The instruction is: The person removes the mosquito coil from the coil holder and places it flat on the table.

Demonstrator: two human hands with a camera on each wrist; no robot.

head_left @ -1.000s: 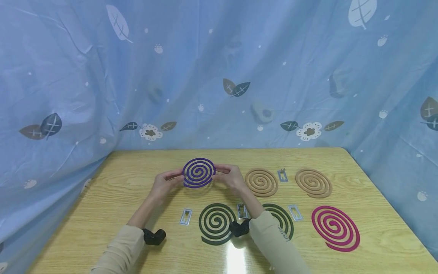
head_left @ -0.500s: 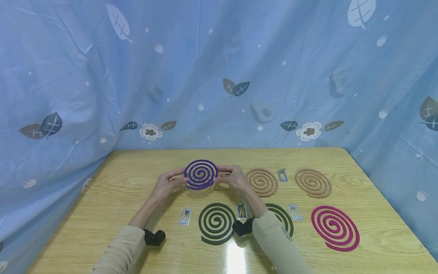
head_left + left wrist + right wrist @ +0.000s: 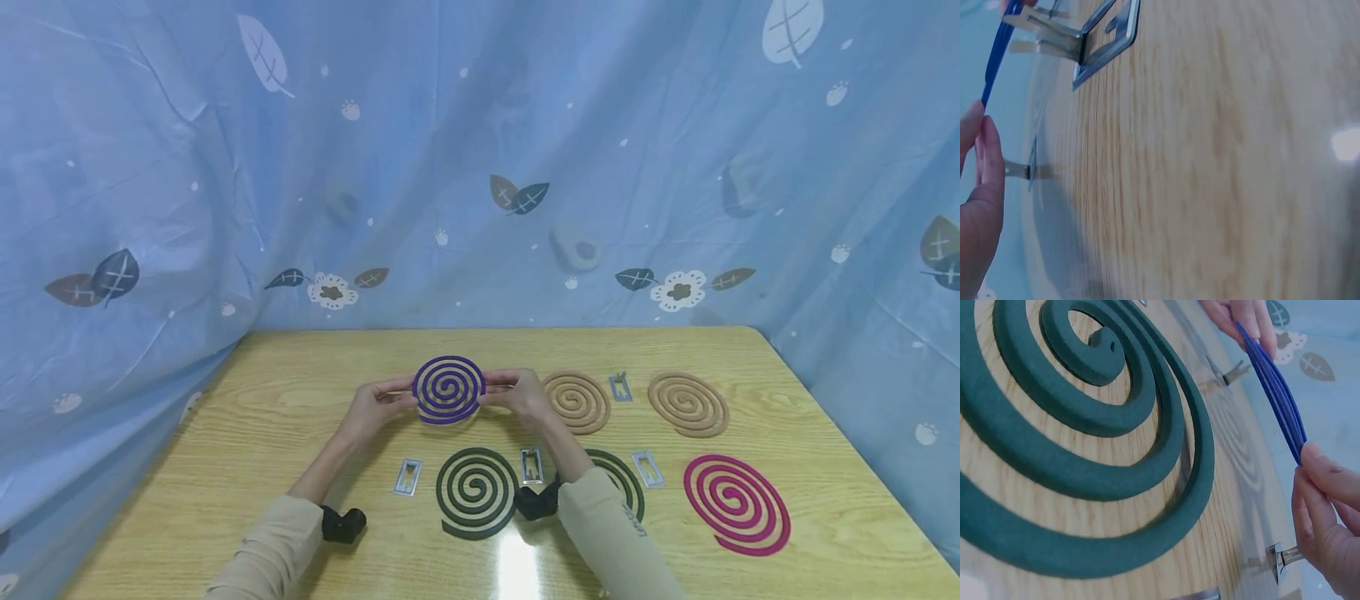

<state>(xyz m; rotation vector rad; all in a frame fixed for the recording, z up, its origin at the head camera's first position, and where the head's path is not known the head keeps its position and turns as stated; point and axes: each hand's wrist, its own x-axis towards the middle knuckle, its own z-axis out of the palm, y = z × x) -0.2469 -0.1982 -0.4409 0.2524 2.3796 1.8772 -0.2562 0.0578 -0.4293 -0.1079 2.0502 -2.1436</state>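
Observation:
A purple mosquito coil (image 3: 447,386) is held up over the table, facing the head camera, its spiral whole. The left hand (image 3: 369,412) pinches its left edge between thumb and fingers. On the opposite edge the right hand (image 3: 529,397) does the same. Seen edge-on in the right wrist view, the blue-looking coil (image 3: 1275,394) bows slightly between both hands, and a spiral shadow falls on the wood below. Only a sliver of the coil (image 3: 999,56) shows in the left wrist view, above the fingertips (image 3: 991,134).
Two dark green coils (image 3: 477,485) lie in front, one partly under the right forearm. Two tan coils (image 3: 573,403) and a magenta coil (image 3: 733,498) lie to the right. Several small metal coil stands (image 3: 620,388) are spread among them. A blue patterned curtain (image 3: 480,167) hangs behind the table.
Both hands have shifted a little to the right and nearer, carrying the purple coil with them. The coils and stands on the table stay where they were.

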